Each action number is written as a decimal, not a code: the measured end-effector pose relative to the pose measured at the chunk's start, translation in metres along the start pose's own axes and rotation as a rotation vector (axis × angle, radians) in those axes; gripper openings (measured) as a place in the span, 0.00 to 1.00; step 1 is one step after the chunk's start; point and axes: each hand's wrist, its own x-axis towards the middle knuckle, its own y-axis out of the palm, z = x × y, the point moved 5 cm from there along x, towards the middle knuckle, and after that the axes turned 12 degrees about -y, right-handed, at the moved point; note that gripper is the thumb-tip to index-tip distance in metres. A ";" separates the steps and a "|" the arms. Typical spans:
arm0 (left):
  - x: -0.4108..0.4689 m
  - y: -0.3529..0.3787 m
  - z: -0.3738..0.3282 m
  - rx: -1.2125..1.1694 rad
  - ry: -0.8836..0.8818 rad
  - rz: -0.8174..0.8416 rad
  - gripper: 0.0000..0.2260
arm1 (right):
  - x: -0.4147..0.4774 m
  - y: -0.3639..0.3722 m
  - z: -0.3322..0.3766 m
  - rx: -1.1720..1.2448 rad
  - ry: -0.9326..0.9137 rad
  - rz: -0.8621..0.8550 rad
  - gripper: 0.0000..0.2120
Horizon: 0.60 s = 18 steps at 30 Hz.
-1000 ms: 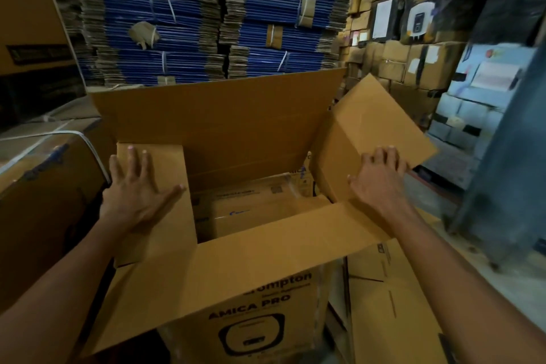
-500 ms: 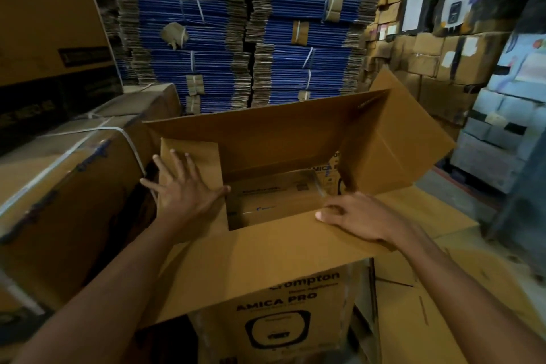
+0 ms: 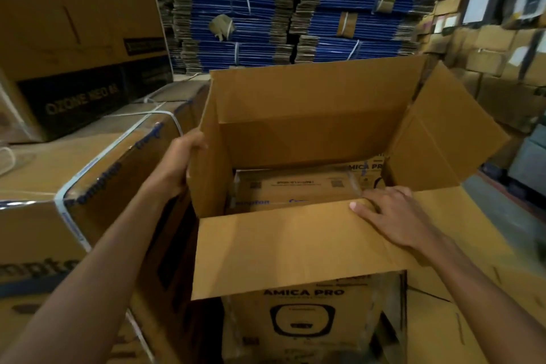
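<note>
At frame centre: carton (image 3: 310, 115), inner box (image 3: 295, 186) seated inside. Left hand (image 3: 189, 156), 9 o'clock, fingers curled round the upright left flap (image 3: 206, 174). Right hand (image 3: 393, 216), 4 o'clock, lies flat on the near flap (image 3: 280, 248). No flap folded shut; closing judged barely begun.

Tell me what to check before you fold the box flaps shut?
1. Left hand grips the left flap: ok.
2. Right hand rests on the near flap: ok.
3. Inner box lies below the rim: ok.
4. Far flap and right flap folded in: not ok, both stand up.
5. Right fingers out of the opening: cannot tell.
</note>
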 end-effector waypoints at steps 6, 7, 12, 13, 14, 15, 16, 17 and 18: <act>-0.045 -0.037 0.038 -0.045 -0.168 0.005 0.19 | 0.006 -0.001 -0.001 -0.052 -0.005 -0.003 0.41; -0.049 -0.042 0.046 -0.064 -0.158 -0.054 0.17 | 0.007 -0.002 -0.002 -0.046 -0.007 -0.006 0.42; -0.053 -0.033 0.079 0.126 -0.005 -0.404 0.04 | 0.009 -0.014 0.013 -0.024 -0.001 -0.077 0.30; -0.048 -0.027 0.082 0.225 -0.001 -0.409 0.07 | 0.008 -0.019 0.024 -0.043 -0.015 -0.111 0.23; -0.043 -0.020 0.083 0.265 -0.019 -0.389 0.12 | 0.005 -0.025 0.037 -0.044 -0.029 -0.155 0.18; -0.036 -0.013 0.082 0.275 -0.050 -0.355 0.17 | 0.001 -0.031 0.050 -0.025 -0.041 -0.208 0.15; -0.029 -0.008 0.081 0.290 -0.070 -0.338 0.19 | -0.006 -0.036 0.066 0.004 -0.054 -0.270 0.14; -0.024 -0.003 0.078 0.317 -0.077 -0.333 0.20 | -0.015 -0.039 0.082 0.031 -0.076 -0.348 0.14; -0.019 0.000 0.074 0.343 -0.078 -0.333 0.21 | -0.025 -0.039 0.096 0.048 -0.097 -0.431 0.14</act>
